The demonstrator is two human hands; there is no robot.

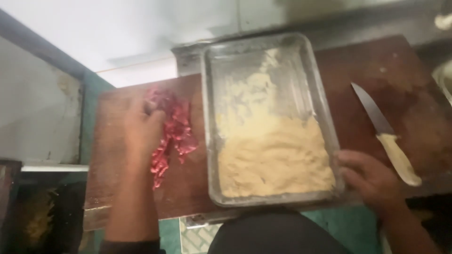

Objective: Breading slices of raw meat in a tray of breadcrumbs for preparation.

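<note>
Left hand (143,127) lies palm down on a strip of raw red meat (172,134), fingers curled over its upper end and pressing or gathering it — a loose grip rather than a lift, as far as the blurred frame shows. Right hand (369,178) is closed on the near right corner of a rectangular metal tray (325,101), fingers over the rim, thumb side hidden. The meat sits on the dark wooden cutting board (400,75), just left of the tray and touching or nearly touching its left wall; all of it is on the board, none in the tray. The tray holds pale yellow crumb or flour coating (275,162), heaped thick in the near half, thinly smeared in the far half where bare metal shows through. Judgement on progress: the coating is laid out ready and partly disturbed, the meat appears uncoated and red throughout, so the dredging of this piece looks not yet begun; no coated pieces are in view anywhere. A knife (388,136) with a cream handle lies on the board to the right of the tray, blade pointing away, untouched and apart from the right hand. Count — hands two, meat one ragged strip (possibly two overlapped, cannot tell), tray one, knife one, board one.
</note>
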